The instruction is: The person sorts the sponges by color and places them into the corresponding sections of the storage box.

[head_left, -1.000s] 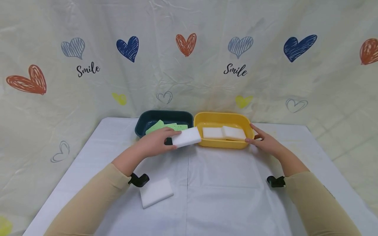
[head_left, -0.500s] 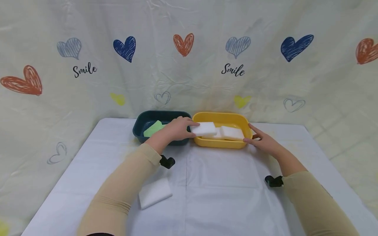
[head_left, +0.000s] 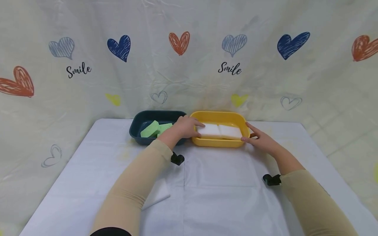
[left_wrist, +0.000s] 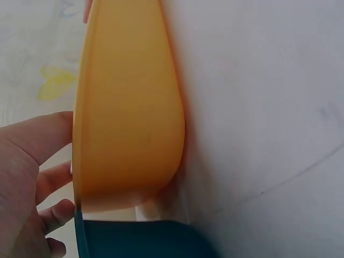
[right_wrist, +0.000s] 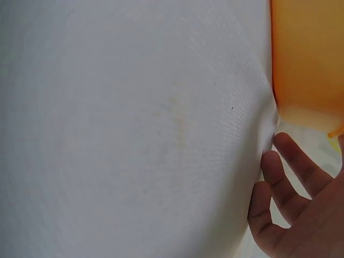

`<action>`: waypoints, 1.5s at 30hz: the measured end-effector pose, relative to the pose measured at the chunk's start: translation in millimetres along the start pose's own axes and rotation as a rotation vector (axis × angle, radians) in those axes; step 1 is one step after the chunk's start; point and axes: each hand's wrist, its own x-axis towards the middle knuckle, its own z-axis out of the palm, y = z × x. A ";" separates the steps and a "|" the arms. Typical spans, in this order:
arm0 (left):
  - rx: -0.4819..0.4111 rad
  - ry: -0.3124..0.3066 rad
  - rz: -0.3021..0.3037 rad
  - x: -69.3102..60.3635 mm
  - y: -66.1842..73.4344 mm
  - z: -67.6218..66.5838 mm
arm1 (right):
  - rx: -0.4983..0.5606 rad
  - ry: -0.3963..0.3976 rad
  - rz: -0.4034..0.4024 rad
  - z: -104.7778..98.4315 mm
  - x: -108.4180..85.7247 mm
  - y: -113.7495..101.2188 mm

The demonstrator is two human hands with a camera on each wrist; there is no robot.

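Note:
My left hand (head_left: 186,127) reaches over the near left rim of the yellow plastic bin (head_left: 218,143), its thumb and forefinger at the left end of a white sponge (head_left: 210,129) in there. A second white sponge (head_left: 231,131) lies beside it on the right. In the left wrist view the fingertips pass behind the yellow wall and are partly hidden. My right hand (head_left: 261,140) holds the bin's right end, thumb near the front corner and forefinger farther back. Another white sponge (head_left: 157,193) lies on the table, partly covered by the left sleeve.
A dark green bin (head_left: 136,127) stands against the yellow bin's left side, with several light green sponges (head_left: 150,129) in it. The white cloth (head_left: 221,196) covers the table. Behind the bins hangs a curtain (head_left: 200,78) printed with hearts.
My left hand has carried the white sponge rightward from in front of the dark green bin and lowered it into the yellow bin's left part. The right hand has stayed at the bin's right end.

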 end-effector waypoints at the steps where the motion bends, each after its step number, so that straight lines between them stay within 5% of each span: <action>1: 0.012 -0.002 -0.005 1.1 1.2 0.7 | 0.000 -0.002 -0.001 0.2 0.1 -0.5; 9: 0.029 0.009 -0.040 3.3 7.3 -0.3 | 0.002 -0.005 0.005 1.3 0.8 -3.5; 25: 0.026 0.056 -0.026 -6.9 -5.9 1.4 | -0.006 -0.003 -0.011 1.8 2.2 -5.7; 45: 0.081 0.112 0.063 -75.3 -11.9 -9.7 | -0.005 -0.014 0.010 0.1 1.2 1.1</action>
